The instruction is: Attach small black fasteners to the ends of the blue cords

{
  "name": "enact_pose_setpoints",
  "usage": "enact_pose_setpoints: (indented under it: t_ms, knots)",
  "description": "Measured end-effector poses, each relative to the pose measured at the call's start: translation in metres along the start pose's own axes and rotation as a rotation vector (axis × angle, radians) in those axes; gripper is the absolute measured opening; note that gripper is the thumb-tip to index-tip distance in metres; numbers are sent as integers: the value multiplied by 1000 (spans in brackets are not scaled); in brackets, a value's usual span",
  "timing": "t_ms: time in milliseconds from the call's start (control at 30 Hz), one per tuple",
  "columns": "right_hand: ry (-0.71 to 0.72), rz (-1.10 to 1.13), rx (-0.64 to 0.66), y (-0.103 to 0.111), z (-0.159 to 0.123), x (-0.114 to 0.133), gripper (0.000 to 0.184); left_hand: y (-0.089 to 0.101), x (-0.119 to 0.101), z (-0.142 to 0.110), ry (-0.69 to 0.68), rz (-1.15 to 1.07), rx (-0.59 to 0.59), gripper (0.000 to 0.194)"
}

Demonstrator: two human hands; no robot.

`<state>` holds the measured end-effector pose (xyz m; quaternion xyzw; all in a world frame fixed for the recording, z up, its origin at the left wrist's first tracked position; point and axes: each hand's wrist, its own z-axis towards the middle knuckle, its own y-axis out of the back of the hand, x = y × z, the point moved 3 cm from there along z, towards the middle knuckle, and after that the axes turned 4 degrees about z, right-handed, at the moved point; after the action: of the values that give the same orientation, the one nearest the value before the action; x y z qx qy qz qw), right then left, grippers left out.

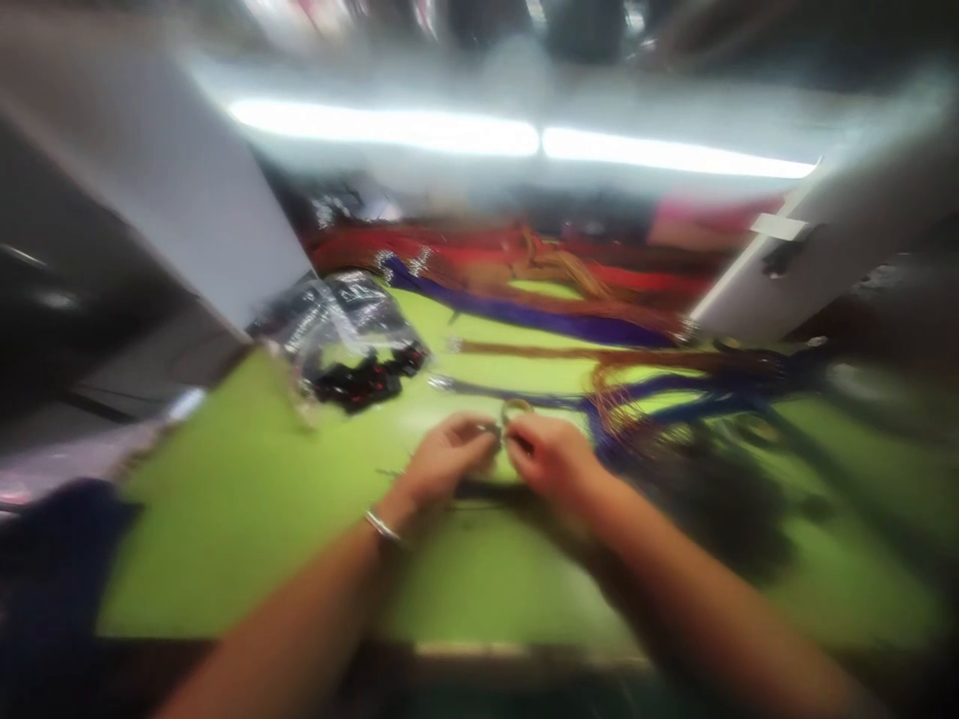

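Note:
My left hand and my right hand meet over the middle of the green tabletop, fingertips almost touching. Thumb and fingers of the left are pinched on a small dark piece, too blurred to name. The right fingers are curled closed, and what they grip is mostly hidden. Just above the right fingertips shows a thin yellowish loop. Beneath the hands lies a bundle of dark wires. A silver bangle circles my left wrist.
Black parts spill from a clear plastic bag at the left. Blue wires, brown wires and red wires stretch across the back. Dark wires heap at right. White panels flank the table, under bright lamps.

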<state>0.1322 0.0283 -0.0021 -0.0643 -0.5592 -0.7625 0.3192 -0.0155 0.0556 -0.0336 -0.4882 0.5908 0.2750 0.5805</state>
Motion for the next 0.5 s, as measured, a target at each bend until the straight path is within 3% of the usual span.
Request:
enact_pose_setpoints:
  t_ms: [100,200,333,500]
  knots:
    - [-36,104,59,20,24,-3,14,4,-5,0,33,-71,-94,39]
    - [-107,-45,120,28,66,-19,16,5,-9,-1,52,-113,-99,41]
    - [-279,-263,286,5,125,-57,18,6,-15,-3,31,-86,-82,40]
    - [-332,-249,250,-33,179,-76,20,9,-16,-3,51,-66,-103,40]
